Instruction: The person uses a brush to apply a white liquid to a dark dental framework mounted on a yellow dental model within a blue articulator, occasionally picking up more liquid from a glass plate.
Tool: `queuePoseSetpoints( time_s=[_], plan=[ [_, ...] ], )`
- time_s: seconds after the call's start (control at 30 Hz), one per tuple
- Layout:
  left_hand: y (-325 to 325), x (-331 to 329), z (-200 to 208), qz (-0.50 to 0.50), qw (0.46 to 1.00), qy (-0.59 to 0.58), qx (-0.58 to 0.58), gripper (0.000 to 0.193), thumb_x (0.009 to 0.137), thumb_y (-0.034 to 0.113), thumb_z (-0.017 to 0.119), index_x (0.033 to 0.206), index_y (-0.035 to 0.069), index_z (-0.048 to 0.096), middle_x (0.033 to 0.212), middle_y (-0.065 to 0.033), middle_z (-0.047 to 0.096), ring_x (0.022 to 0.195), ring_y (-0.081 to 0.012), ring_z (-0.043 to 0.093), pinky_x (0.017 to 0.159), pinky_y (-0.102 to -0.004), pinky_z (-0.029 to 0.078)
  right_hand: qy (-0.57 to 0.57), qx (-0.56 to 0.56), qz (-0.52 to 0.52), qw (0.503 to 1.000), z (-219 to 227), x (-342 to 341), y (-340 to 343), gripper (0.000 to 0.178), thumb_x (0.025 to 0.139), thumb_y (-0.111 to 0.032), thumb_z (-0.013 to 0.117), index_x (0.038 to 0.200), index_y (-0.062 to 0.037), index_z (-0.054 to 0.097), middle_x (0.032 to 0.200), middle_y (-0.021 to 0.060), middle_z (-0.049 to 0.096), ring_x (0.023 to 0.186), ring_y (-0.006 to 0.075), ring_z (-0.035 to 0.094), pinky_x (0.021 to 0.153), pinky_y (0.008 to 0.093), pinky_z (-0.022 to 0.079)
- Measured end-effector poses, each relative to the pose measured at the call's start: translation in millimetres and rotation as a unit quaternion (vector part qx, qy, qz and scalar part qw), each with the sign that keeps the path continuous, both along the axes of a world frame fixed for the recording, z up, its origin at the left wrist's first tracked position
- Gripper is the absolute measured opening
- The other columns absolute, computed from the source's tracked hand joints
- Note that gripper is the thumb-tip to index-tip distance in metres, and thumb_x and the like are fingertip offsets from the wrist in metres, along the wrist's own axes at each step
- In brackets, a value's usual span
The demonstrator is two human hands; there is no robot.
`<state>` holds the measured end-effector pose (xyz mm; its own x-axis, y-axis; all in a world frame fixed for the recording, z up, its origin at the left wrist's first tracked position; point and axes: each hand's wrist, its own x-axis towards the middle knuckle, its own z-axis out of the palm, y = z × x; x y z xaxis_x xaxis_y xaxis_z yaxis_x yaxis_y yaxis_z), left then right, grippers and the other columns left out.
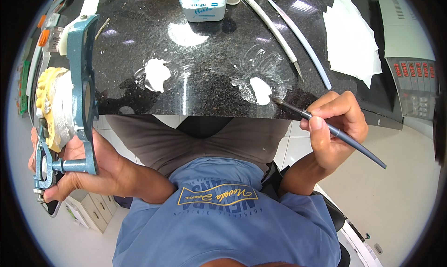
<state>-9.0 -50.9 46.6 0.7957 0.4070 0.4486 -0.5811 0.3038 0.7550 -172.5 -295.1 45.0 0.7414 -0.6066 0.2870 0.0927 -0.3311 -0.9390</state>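
My left hand point(109, 167) is wrapped round a blue-green dental articulator point(83, 85), held up at the left beyond the counter's near edge. Mounted in it is a yellow dental cast point(45, 92) with a white plaster base point(67, 104). My right hand point(337, 127) pinches a slim brush point(356, 146) with a dark blue handle, like a pen. The brush's dark tip is at the right edge of a small white patch of paste or powder point(260, 91). To the left lies a second white mound point(157, 74), with smears around it.
On the black speckled counter point(205, 81), a white-handled carving knife point(274, 29) and a pale blue curved stick point(305, 48) lie behind the brush. White paper sheets point(351, 39) are at the right, beside a device with red displays point(412, 69). A tub point(202, 6) stands at the back.
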Motion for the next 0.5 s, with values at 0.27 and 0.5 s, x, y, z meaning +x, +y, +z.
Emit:
queuePoseSetpoints(
  time_s=[0.27,0.5],
  plan=[
    [1,0,0,-0.015,1.0,-0.009,-0.013,0.056,0.066,0.058,0.073,0.105,0.021,0.057,0.125,-0.0028,0.048,0.128,-0.0276,0.036,0.109,-0.0605,0.024,-0.017,-0.015,0.016,1.0,-4,1,-1,0.01,0.065,0.0,0.065,0.068,0.0002,0.056,0.059,0.0076,0.058,0.051,0.0108,0.055,0.05,0.0194,0.042],
    [-12,-3,-2,0.062,0.996,0.019,0.061,0.06,0.081,0.068,0.044,0.111,0.016,0.048,0.123,-0.0048,0.047,0.121,-0.0252,0.041,0.109,-0.0544,0.029,-0.102,0.025,0.022,0.994,-4,0,-2,0.012,0.072,-0.002,0.064,0.075,0.0011,0.053,0.062,0.0092,0.056,0.05,0.012,0.054,0.047,0.0223,0.045]
  ],
)
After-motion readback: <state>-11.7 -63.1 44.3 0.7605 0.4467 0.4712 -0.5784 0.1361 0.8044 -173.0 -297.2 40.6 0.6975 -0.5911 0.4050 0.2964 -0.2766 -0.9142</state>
